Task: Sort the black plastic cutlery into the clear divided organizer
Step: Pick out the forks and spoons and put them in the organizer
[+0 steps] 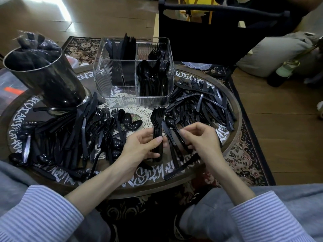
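My left hand point(142, 145) grips a stacked bunch of black forks point(158, 123) by the handles, tines pointing away toward the clear divided organizer point(122, 100). My right hand point(201, 137) hovers just right of the bunch with fingers loosely curled above loose cutlery; whether it holds anything I cannot tell. The organizer stands at the table's far middle: knives upright in its back left compartment, forks back right, spoons front right, and the front left compartment looks empty. Loose black cutlery point(197, 105) lies heaped on both sides of the round table point(234, 109).
A tall dark metal cylinder point(47, 79) with black items stands at the far left. A black chair point(209, 35) is behind the table. A patterned rug point(248, 158) covers the wooden floor. A plastic bin sits at the left edge. Another person's legs show at the far right.
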